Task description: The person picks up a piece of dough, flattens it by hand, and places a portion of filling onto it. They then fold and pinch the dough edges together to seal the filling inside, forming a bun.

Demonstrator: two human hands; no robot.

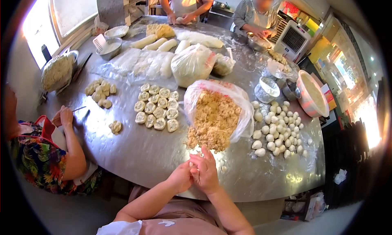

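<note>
My left hand (181,178) and my right hand (205,171) meet at the near edge of the metal table, fingers closed around something small and pale, mostly hidden between them. Some fingers of my right hand point upward. Just beyond them, crumbly brown filling (216,116) spills from an open plastic bag (244,108). Left of the bag, flat round dough pieces (150,108) lie in rows. Many white dough balls (281,131) are gathered to the right.
Plastic-covered dough (143,63), a bagged lump (192,65) and dough rolls (166,45) lie farther back. A flour bowl (109,49) stands back left, a large pink tub (311,94) at right. One person sits at left; two others work across the table (134,153).
</note>
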